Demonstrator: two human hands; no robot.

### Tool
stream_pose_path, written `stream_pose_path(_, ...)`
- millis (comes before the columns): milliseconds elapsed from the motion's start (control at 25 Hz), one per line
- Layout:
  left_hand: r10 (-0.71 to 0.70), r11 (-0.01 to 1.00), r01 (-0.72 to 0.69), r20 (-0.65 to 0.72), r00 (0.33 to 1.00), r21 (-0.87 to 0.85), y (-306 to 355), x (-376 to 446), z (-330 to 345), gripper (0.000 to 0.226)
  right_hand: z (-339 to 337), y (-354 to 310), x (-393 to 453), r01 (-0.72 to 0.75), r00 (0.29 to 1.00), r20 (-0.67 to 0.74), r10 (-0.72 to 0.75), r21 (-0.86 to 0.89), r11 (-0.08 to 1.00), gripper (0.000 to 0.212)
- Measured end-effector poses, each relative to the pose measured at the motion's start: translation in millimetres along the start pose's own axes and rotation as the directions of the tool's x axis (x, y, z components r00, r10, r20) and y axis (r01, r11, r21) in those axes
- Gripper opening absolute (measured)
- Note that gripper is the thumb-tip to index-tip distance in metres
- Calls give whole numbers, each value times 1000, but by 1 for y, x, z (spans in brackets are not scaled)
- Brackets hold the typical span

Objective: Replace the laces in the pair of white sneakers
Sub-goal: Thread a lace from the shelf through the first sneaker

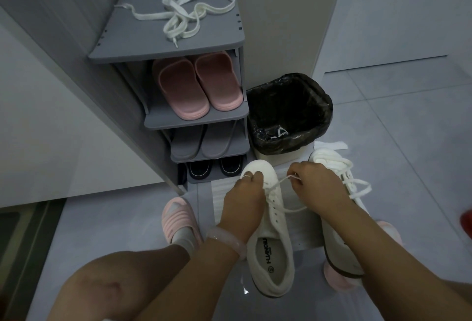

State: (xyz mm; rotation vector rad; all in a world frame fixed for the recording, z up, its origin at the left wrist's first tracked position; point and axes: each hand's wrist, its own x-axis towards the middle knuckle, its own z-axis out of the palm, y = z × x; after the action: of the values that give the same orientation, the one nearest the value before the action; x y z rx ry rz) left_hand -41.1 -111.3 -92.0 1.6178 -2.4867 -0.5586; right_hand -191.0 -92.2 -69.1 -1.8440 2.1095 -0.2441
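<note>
Sneakers sit on the floor between my feet, toes away, so the eyelets face me; my left hand (246,190) pinches the near sneaker's (270,233) lace (278,182) at the toe. My right hand (316,187) pinches the other end, drawing it taut above the eyelets, while a spare lace (189,16) waits on the shoe rack (143,47).

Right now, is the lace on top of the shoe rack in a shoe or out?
Out. The lace lies loose and tangled on the grey top shelf, threaded through no shoe.

Lined bin (290,113) and shoe rack (204,116) block the far side; open tiled floor (396,121) at right.
</note>
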Motion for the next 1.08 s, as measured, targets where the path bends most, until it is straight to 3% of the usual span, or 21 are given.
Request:
stream_pose_path(160,231,972,-234,217,948,-13,6,-3,3,34,-7,3,4,-68,997,-41,70,62,996,21)
stream_pose_path(400,247,967,-254,302,921,-16,7,2,5,26,-9,5,3,-87,995,-41,90,64,994,25)
stream_pose_path(480,187,977,-125,400,897,-175,12,3,-3,42,-10,6,3,-99,994,-39,102,67,993,25)
stream_pose_path(520,155,938,1,422,893,-348,16,3,-12,49,-11,7,3,-111,993,-30,113,63,992,25)
stream_pose_path(560,70,828,182,419,905,-531,17,7,-28,52,-12,8,4,-122,992,-14,123,52,991,26)
stream_pose_path(640,-247,508,444,370,896,-738,13,21,-67,48,-13,8,4,-131,990,49,130,23,991,29)
stream_pose_path(720,-480,381,363,153,864,-850,-6,24,-106,47,-15,7,4,-108,987,128,100,58,992,36)
stream_pose_path(800,-529,447,216,-62,847,-868,-22,15,-136,47,-16,2,2,-87,983,177,55,179,980,40)
stream_pose_path(880,-443,690,240,-137,886,-683,-33,6,-148,44,-12,0,1,-84,976,217,21,284,955,35)
stream_pose_path(960,-348,902,334,-3,938,-276,-39,2,-141,40,-7,1,0,-79,954,300,-17,302,950,27)
stream_pose_path(1000,-340,928,351,105,935,-127,-41,1,-134,36,-5,3,-1,-71,940,340,-36,296,952,21)
stream_pose_path(1080,-357,930,367,234,904,2,-42,2,-116,16,-1,4,-3,-48,923,380,-60,267,962,15)
